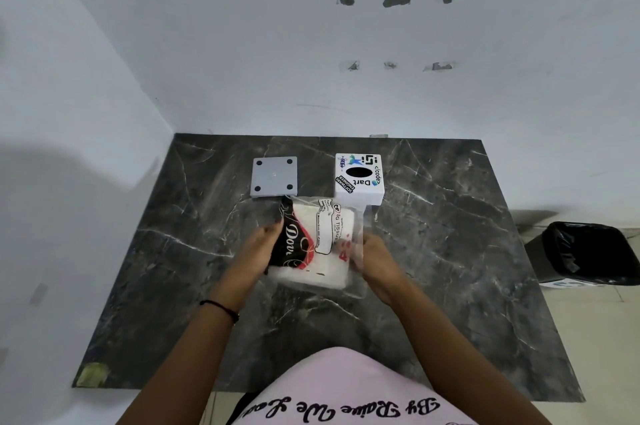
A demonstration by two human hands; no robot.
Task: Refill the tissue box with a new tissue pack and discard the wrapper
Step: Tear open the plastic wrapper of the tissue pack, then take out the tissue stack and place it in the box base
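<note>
Both hands on the tissue pack (pixel 317 244), mid-table, wrapper not yet off.

Left hand (pixel 258 248) grips the dark printed end, right hand (pixel 375 258) pinches the clear wrapper (pixel 360 237) at the opposite side, the two held apart across the pack. Just beyond sit the white tissue box (pixel 360 179) and its grey base plate (pixel 274 176); the bin (pixel 588 251) waits well off right. Risk, I'd say: a hard tug could rip the film unevenly and spill loose tissues over the marble table (pixel 450 251).

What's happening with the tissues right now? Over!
Left hand and right hand both grip the tissue pack, still wrapped. Tissue box waits behind. Nothing blocking.
</note>
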